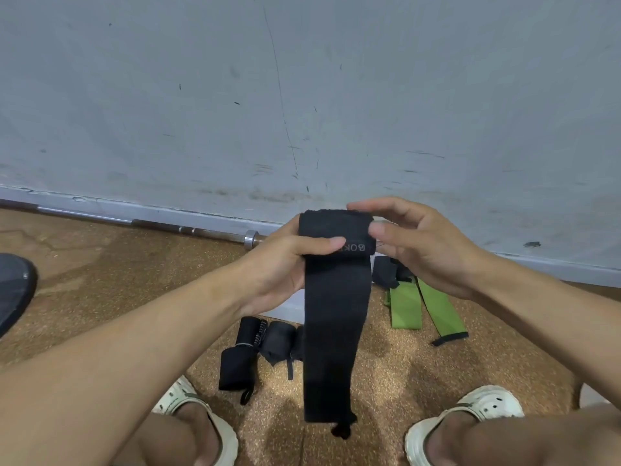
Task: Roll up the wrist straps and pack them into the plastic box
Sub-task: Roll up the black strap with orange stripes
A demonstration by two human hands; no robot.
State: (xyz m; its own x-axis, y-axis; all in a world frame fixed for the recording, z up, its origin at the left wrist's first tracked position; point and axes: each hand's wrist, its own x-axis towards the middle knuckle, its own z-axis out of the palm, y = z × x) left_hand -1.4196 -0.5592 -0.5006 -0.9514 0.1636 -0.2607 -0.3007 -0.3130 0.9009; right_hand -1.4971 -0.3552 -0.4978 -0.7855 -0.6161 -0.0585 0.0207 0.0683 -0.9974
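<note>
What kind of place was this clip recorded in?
Probably a gym or home workout corner. A steel barbell lies along the foot of a scuffed wall, the floor looks like speckled rubber matting, and black and green wrist straps lie scattered on it.

1. The wrist strap [332, 317] is black with grey lettering.
2. Two loose straps [423, 306] are bright green.
3. The rolled straps [258, 344] are black.
4. The floor [134, 280] is speckled brown.
5. The wall [302, 95] is scuffed grey.
6. The sandals [470, 418] are off-white.
</note>
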